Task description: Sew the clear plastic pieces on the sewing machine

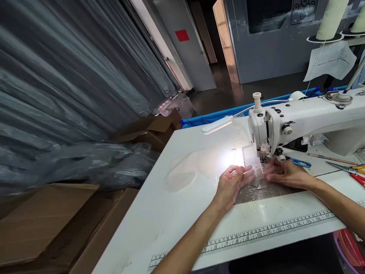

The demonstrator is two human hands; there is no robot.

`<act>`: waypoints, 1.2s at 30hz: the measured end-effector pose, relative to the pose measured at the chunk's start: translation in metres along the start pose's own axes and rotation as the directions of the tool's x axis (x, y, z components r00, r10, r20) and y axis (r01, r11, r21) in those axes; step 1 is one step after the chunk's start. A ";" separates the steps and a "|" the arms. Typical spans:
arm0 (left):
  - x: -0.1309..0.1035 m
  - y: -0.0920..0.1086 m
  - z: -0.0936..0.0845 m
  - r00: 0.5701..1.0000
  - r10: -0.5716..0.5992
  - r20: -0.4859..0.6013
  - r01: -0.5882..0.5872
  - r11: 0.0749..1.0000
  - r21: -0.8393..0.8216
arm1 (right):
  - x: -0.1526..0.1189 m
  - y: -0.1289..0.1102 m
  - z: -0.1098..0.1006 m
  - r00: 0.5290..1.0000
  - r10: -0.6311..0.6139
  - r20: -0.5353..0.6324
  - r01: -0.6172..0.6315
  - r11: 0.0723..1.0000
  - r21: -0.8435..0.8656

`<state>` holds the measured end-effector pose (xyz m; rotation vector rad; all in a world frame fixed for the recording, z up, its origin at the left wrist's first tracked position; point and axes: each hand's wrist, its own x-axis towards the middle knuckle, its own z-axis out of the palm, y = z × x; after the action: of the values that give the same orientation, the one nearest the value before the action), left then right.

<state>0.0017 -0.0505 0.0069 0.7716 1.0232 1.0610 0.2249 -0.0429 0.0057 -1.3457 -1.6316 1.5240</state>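
Observation:
A white sewing machine [302, 118] stands on the right of the table, its presser foot [264, 159] just beyond my hands. Thin see-through material [258, 182] stretches between my hands in front of the foot; its exact kind is hard to make out. My left hand [231, 184] pinches its left side with thumb and fingers together. From the right, my right hand [285, 173] closes on the other side, close to the needle area. Blue thread snips [300, 163] lie just beyond my right hand.
Yellow-handled scissors [349, 167] and a brown stick-like tool [332, 158] lie at the right. A lit white lamp [218, 125] hangs over the white table [148, 213], with a printed ruler [248, 238] along its front edge. Cardboard boxes [42, 224] stand at left.

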 end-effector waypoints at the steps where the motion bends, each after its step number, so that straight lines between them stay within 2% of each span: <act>1: -0.005 0.001 0.000 1.000 0.001 0.010 -0.001 0.999 0.043 | -0.006 -0.001 -0.003 0.999 0.008 0.047 -0.006 0.999 -0.044; 3: -0.021 0.004 -0.001 0.998 -0.014 0.058 0.005 0.987 0.162 | -0.021 -0.005 -0.010 0.980 0.073 0.186 -0.062 0.996 -0.069; 5: -0.040 0.006 -0.002 0.985 -0.076 0.152 0.028 0.954 0.300 | -0.037 -0.009 -0.019 0.918 0.151 0.366 -0.147 0.988 -0.039; 7: -0.057 0.006 -0.001 0.957 -0.160 0.243 0.046 0.908 0.416 | -0.048 -0.012 -0.029 0.864 0.184 0.468 -0.205 0.979 -0.005; 8: -0.061 0.005 -0.001 0.947 -0.177 0.268 0.031 0.881 0.473 | -0.051 -0.013 -0.032 0.870 0.181 0.459 -0.209 0.978 0.010; 10: -0.060 0.005 -0.001 0.949 -0.108 0.295 -0.105 0.777 0.621 | -0.047 -0.013 -0.036 0.933 0.146 0.330 -0.167 0.985 0.038; 11: -0.054 0.005 -0.001 0.948 -0.024 0.316 -0.218 0.674 0.706 | -0.042 -0.011 -0.036 0.967 0.115 0.229 -0.127 0.991 0.038; 13: -0.032 0.008 -0.003 0.900 0.170 0.402 -0.437 0.340 0.833 | -0.028 -0.006 -0.033 0.999 0.030 0.030 -0.029 0.999 -0.031; 15: -0.002 0.012 -0.005 0.824 0.281 0.492 -0.516 0.017 0.856 | -0.016 0.002 -0.029 0.993 -0.072 -0.089 0.057 0.984 -0.168; 16: 0.014 0.014 -0.006 0.790 0.315 0.526 -0.523 -0.099 0.846 | -0.011 0.006 -0.026 0.986 -0.117 -0.121 0.086 0.968 -0.234; 17: 0.029 0.016 -0.007 0.765 0.342 0.545 -0.517 -0.178 0.837 | -0.007 0.010 -0.025 0.979 -0.147 -0.142 0.102 0.953 -0.285; 19: 0.056 0.019 -0.006 0.758 0.322 0.567 -0.505 -0.260 0.823 | -0.003 0.018 -0.023 0.968 -0.183 -0.170 0.118 0.935 -0.333; 22: 0.087 0.020 -0.003 0.764 0.267 0.588 -0.518 -0.290 0.805 | -0.002 0.024 -0.023 0.961 -0.212 -0.176 0.146 0.933 -0.328; 26: 0.112 0.022 0.004 0.723 0.237 0.649 -0.594 -0.266 0.759 | -0.005 0.020 -0.026 0.968 -0.198 -0.154 0.127 0.916 -0.380; 29: 0.116 0.024 0.003 0.685 0.235 0.690 -0.645 -0.245 0.724 | -0.009 0.015 -0.029 0.972 -0.205 -0.116 0.139 0.897 -0.420; 32: 0.102 0.026 -0.004 0.663 0.304 0.684 -0.652 -0.214 0.728 | -0.013 0.013 -0.031 0.975 -0.202 -0.087 0.163 0.929 -0.333; 34: 0.083 0.027 -0.012 0.675 0.388 0.628 -0.651 -0.088 0.754 | -0.014 0.012 -0.028 0.981 -0.179 -0.069 0.159 0.960 -0.231; 35: 0.072 0.028 -0.015 0.706 0.406 0.580 -0.645 0.031 0.764 | -0.014 0.010 -0.024 0.987 -0.156 -0.049 0.144 0.972 -0.187; 36: 0.060 0.029 -0.018 0.763 0.362 0.536 -0.620 0.172 0.765 | -0.013 0.007 -0.019 0.992 -0.126 -0.024 0.121 0.981 -0.151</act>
<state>-0.0157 0.0164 0.0086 2.3126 1.1522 0.7822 0.2485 -0.0478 0.0066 -1.3123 -1.8029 1.3228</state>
